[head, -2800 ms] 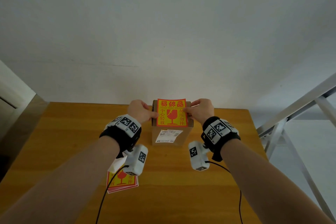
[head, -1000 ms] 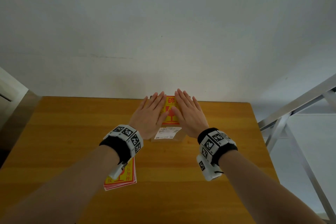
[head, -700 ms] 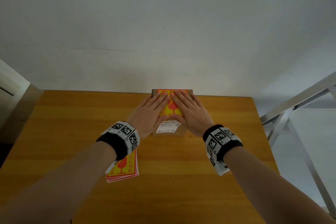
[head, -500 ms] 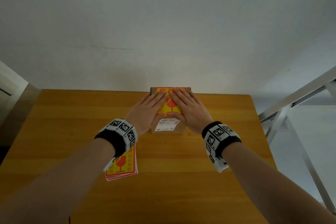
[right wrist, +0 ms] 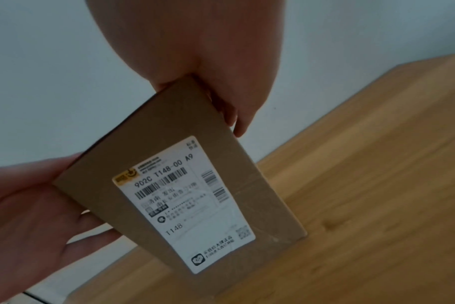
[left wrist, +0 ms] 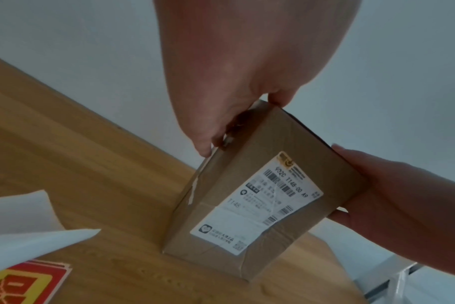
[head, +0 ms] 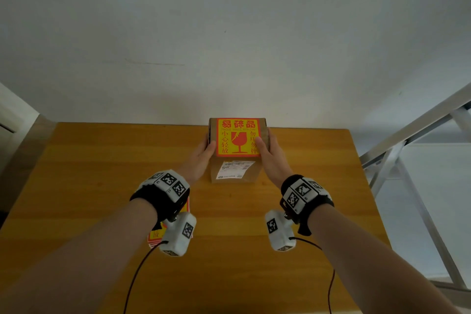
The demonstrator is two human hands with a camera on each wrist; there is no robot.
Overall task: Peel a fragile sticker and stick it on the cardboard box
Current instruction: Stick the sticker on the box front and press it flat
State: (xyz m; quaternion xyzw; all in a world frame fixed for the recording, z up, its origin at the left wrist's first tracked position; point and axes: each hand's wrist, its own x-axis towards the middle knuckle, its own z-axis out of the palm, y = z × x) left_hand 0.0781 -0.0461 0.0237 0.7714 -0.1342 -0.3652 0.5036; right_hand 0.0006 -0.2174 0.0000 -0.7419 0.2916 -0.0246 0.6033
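Observation:
The brown cardboard box (head: 237,171) stands on the wooden table (head: 102,173) near the wall, a white shipping label (head: 234,169) on its near face. The yellow and red fragile sticker (head: 238,137) lies flat on the box's top. My left hand (head: 205,151) grips the box's left side, thumb on the top edge. My right hand (head: 269,151) grips the right side, thumb touching the sticker's right edge. The wrist views show the box (left wrist: 260,185) (right wrist: 195,185) between left hand (left wrist: 234,82) (right wrist: 26,205) and right hand (left wrist: 390,195) (right wrist: 195,61).
A stack of fragile stickers (head: 155,234) lies on the table under my left wrist, the same stack (left wrist: 21,283) lying beside curled white backing paper (left wrist: 26,226). A metal frame (head: 413,160) stands off the table's right edge. The wall runs right behind the box.
Both hands, pressed flat on the sticker atop the box, have slid apart and now hold the box's sides. The sticker is uncovered.

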